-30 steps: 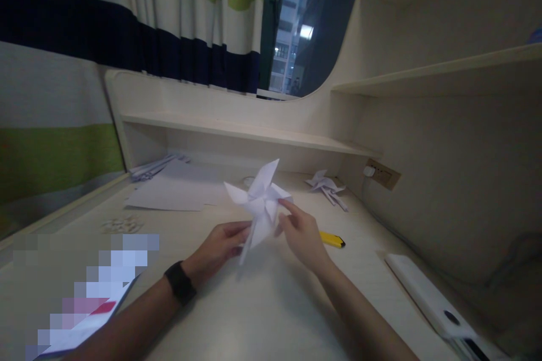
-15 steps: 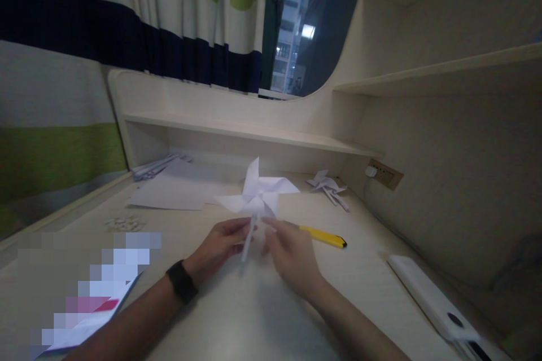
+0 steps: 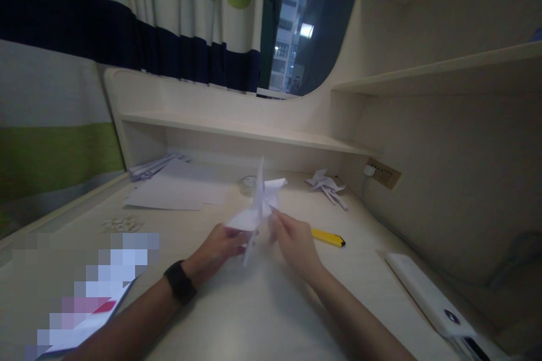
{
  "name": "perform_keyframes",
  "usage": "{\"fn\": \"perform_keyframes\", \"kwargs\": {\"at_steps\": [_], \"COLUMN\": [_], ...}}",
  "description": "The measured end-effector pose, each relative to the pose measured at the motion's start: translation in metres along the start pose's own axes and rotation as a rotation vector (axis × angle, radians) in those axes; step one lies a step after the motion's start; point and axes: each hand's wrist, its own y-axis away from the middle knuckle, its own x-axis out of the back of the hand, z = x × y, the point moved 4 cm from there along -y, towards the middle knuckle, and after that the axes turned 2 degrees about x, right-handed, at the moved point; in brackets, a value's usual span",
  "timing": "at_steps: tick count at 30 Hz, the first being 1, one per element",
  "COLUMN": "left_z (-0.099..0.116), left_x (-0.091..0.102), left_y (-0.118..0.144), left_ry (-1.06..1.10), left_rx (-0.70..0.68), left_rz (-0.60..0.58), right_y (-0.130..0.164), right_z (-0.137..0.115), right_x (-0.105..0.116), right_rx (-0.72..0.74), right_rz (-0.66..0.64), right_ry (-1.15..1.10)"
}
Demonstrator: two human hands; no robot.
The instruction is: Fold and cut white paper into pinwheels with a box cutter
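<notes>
Both hands meet over a pale cream counter [image 3: 262,304]. The left hand [image 3: 218,251] pinches the stick of a white paper pinwheel [image 3: 259,206], and the right hand [image 3: 294,242] pinches a blade just beside it. A yellow utility knife [image 3: 328,237] lies just right of the right hand. Loose paper sheets [image 3: 178,192] sit beyond the left hand, under a low shelf [image 3: 237,130]. Striped curtains [image 3: 139,28] frame a dusky window [image 3: 292,28] behind.

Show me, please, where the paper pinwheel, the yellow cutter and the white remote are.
paper pinwheel [image 3: 259,203], head view, on its folded hub.
yellow cutter [image 3: 328,237], head view, on its body's middle.
white remote [image 3: 427,293], head view, on its top face.
</notes>
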Motion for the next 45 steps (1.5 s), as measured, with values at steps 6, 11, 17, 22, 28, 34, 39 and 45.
{"fn": "perform_keyframes", "kwargs": {"at_steps": [6,11,17,22,28,34,39,45], "left_z": [0.004,-0.001,0.0,0.0,-0.002,-0.005,-0.006,-0.009], "left_x": [-0.003,0.004,0.0,0.003,0.003,0.003,0.007,0.012], "left_y": [-0.001,-0.003,-0.001,-0.002,-0.003,-0.003,-0.004,-0.006], "left_ry": [-0.114,-0.181,-0.138,-0.153,-0.151,-0.032,0.013,-0.075], "left_rx": [-0.097,-0.113,-0.077,-0.112,-0.093,-0.027,-0.051,-0.056], "left_rz": [-0.093,-0.026,-0.026,-0.02,-0.01,-0.01,-0.035,-0.07], "right_y": [0.004,-0.002,-0.003,0.0,-0.005,0.004,0.018,0.021], "right_z": [-0.012,0.006,0.01,0.001,0.013,-0.004,-0.029,-0.012], "right_x": [-0.002,0.019,0.01,0.015,0.008,0.0,0.007,0.036], "right_rx": [0.079,-0.039,-0.03,-0.018,-0.083,0.013,0.295,0.277], "right_rz": [-0.114,0.212,0.055,0.134,0.029,-0.074,0.094,0.555], "right_ry": [-0.053,-0.035,-0.037,-0.035,-0.062,0.018,0.179,-0.003]}}
